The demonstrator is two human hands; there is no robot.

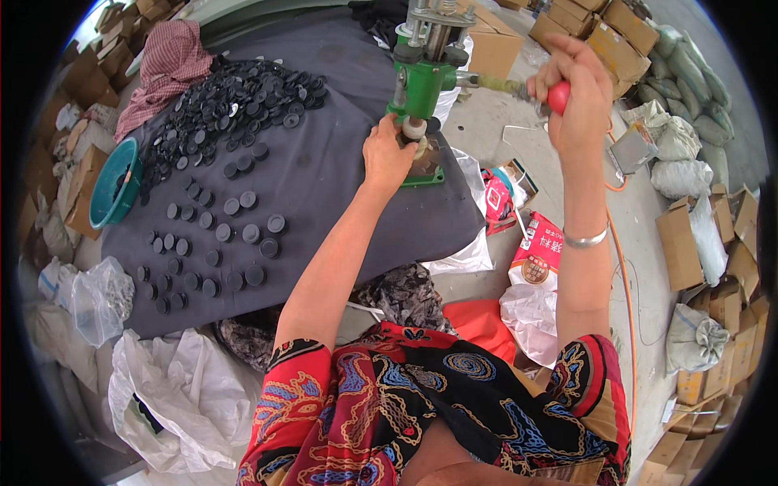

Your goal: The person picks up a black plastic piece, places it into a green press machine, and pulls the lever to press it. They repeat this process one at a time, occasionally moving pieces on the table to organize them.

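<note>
A green hand press [423, 93] stands at the far edge of the dark cloth-covered table. My left hand [387, 158] is at the press, thumb and fingers closed around the spot below its ram; what they hold there is hidden. My right hand [579, 97] is raised to the right, its fingers curled around the red ball knob [558, 98] at the end of the press lever [498, 83]. To the left of the press lies a large heap of black round caps [235, 101]. Nearer me, several black caps [224, 232] are spread in small stacks.
A teal basin [104, 202] and a red checked cloth [168, 69] sit at the table's left. White sacks [174, 397] lie below it. A red and white bag [535, 259], an orange hose [620, 283] and cardboard boxes [681, 239] are on the right-hand floor.
</note>
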